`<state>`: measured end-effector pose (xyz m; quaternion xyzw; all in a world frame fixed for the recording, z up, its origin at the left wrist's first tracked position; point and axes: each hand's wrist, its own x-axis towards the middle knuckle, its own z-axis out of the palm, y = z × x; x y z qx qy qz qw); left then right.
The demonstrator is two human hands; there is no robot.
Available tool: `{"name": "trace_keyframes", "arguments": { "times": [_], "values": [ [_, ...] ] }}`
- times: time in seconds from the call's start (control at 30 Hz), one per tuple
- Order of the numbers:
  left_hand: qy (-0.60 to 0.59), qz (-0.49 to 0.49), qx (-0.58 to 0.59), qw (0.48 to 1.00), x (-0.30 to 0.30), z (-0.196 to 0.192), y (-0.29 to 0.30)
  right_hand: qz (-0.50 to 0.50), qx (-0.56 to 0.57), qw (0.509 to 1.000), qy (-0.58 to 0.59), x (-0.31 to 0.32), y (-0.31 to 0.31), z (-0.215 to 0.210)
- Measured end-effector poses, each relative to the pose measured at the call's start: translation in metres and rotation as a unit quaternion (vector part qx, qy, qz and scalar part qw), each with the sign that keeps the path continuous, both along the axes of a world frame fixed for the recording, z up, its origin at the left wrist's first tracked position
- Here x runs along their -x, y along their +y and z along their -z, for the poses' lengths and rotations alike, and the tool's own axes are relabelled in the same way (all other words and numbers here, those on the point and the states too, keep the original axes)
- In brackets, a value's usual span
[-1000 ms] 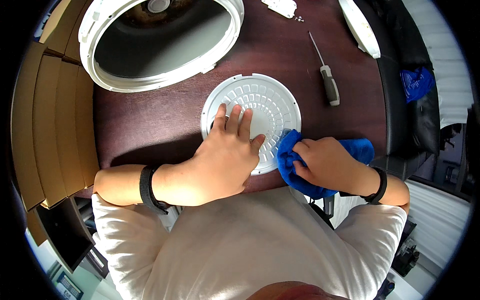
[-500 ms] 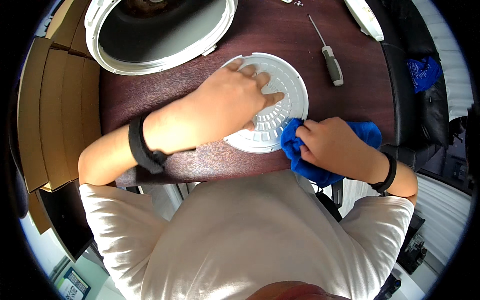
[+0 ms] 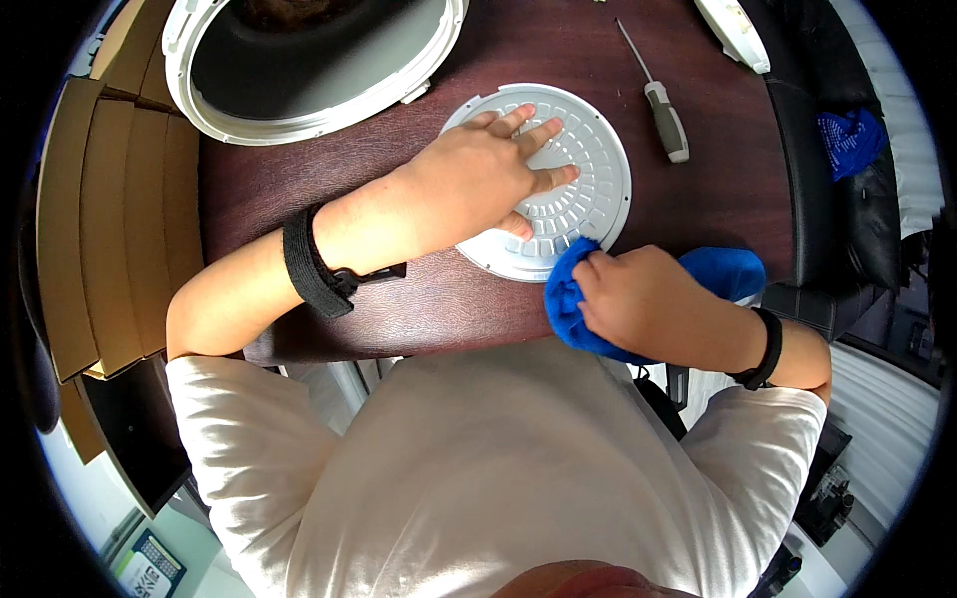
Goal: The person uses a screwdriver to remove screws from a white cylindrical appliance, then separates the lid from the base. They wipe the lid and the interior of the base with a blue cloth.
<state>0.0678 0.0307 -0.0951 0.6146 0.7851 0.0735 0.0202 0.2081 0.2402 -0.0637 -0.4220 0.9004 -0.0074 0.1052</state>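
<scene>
A round white plastic cover (image 3: 598, 149) with rings of small slot-like recesses lies flat near the front edge of the table. My left hand (image 3: 488, 179) rests on top of it, fingers spread. In my right hand (image 3: 643, 299) a bunched blue cloth (image 3: 566, 299) is gripped, and its upper tip touches the cover's lower right rim. Part of the cloth hangs over the table's front edge, and another fold shows behind my right wrist. My fingers hide the middle-left of the cover.
A large white-rimmed round housing (image 3: 309, 130) with a dark inside stands at the back left. To the right lies a grey-handled screwdriver (image 3: 666, 125). A white part (image 3: 736, 35) sits at the far right table edge. Cardboard boxes (image 3: 110, 229) flank the left; another blue cloth (image 3: 850, 143) lies on a black chair.
The cover has shifted slightly away from me and to the right, under my left hand, whose fingers are spread wider. My right hand with the cloth has moved a little left and nearer.
</scene>
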Motion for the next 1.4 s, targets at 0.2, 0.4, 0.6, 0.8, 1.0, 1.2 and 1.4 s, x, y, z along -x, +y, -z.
{"name": "trace_keyframes", "arguments": {
  "times": [0.2, 0.4, 0.6, 0.8, 1.0, 1.2, 1.4],
  "values": [
    [-0.004, -0.002, -0.007, 1.000, 0.001, 0.002, 0.000, -0.024, -0.038, 0.998, -0.032, 0.005, -0.043, 0.004],
    [-0.009, -0.037, -0.013, 0.999, -0.003, 0.002, 0.001, 0.024, 0.040, 0.999, -0.011, 0.007, -0.023, 0.011],
    [0.016, -0.073, 0.020, 0.997, -0.007, -0.012, -0.006, 0.164, 0.029, 0.986, -0.028, 0.007, 0.022, -0.009],
    [-0.050, -0.049, 0.066, 0.995, 0.011, -0.032, 0.007, 0.206, -0.009, 0.978, -0.023, 0.012, 0.044, -0.010],
    [0.037, 0.031, -0.033, 0.998, 0.029, 0.004, 0.025, 0.228, -0.036, 0.973, -0.024, 0.019, 0.051, -0.015],
    [0.059, 0.003, -0.030, 0.998, 0.022, 0.016, 0.032, 0.156, -0.050, 0.987, 0.004, 0.003, 0.030, -0.004],
    [0.065, -0.008, -0.019, 0.998, 0.017, 0.014, 0.034, 0.099, -0.019, 0.995, 0.002, 0.002, -0.011, 0.000]
  ]
}}
